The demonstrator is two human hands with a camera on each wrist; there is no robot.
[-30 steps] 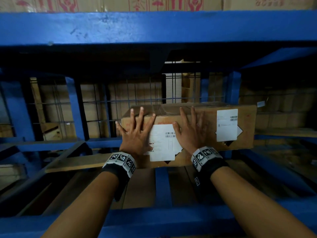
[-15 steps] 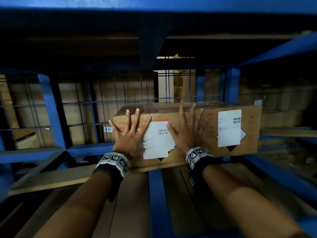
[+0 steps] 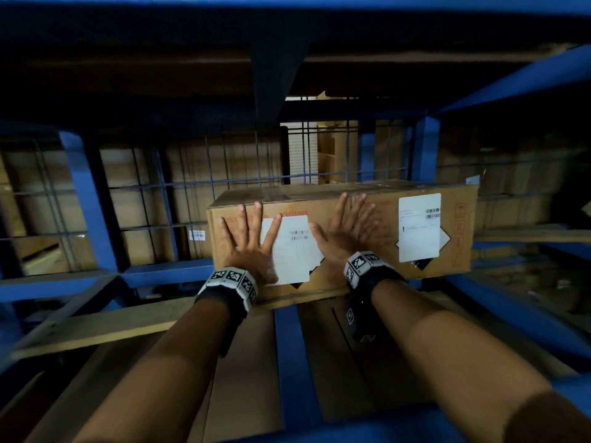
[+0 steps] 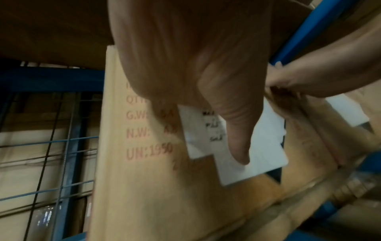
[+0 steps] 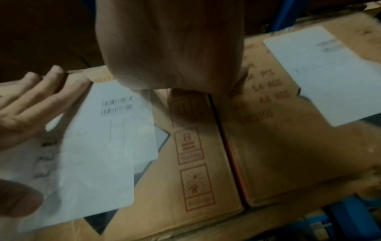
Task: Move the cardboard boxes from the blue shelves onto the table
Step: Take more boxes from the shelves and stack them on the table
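Two brown cardboard boxes stand side by side deep on the blue shelf: the left box and the right box. Each carries a white label. My left hand lies flat on the left box's front face, fingers spread, thumb on the label. Spread just as flat, my right hand presses near the seam between the boxes. Neither hand curls round an edge.
A blue beam and wooden boards form the shelf floor under my forearms. A wire mesh back and blue uprights stand behind, with more cartons beyond. The upper shelf's beam hangs low overhead.
My head has moved in under the upper beam, so the boxes look nearer. Both hands have stayed flat on the box front, and the boxes show no clear shift.
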